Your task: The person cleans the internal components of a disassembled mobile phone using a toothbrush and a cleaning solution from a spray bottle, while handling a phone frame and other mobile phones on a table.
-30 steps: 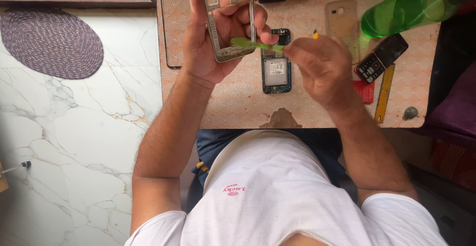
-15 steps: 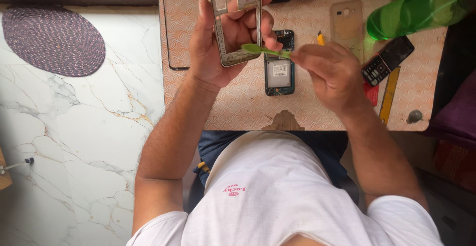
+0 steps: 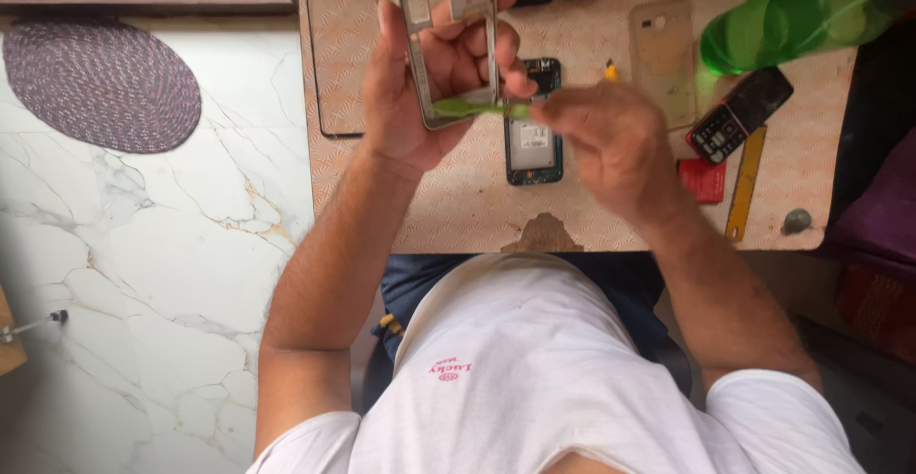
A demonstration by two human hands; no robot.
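Here we sit at a small patterned work table [image 3: 458, 216] over a marble floor [image 3: 143, 245], with a woven purple mat [image 3: 100, 83] at ten o'clock. On the table, at nine o'clock from our hands, lies a loose phone screen bezel [image 3: 336, 54]; a green plastic bottle [image 3: 801, 11] lies on its side at two o'clock, a clear phone case [image 3: 663, 59] beside it, and a small keypad phone [image 3: 739, 113] at three o'clock.

Our left hand [image 3: 420, 102] is wrapped around a bare phone mid-frame [image 3: 448, 40], fingers curled behind it and thumb on its left rail, holding it up above the table. Our right hand [image 3: 611, 140] pinches a thin green pry tool [image 3: 477, 107] between thumb and fingertips, its tip resting at the frame's lower edge.

The risks, as we judge them: too much leverage could bend the thin frame or snap the tool, and a slip could drive the tip into our left palm. The opened phone body [image 3: 532, 145] lies on the table just beneath, where a dropped frame could strike its exposed board.
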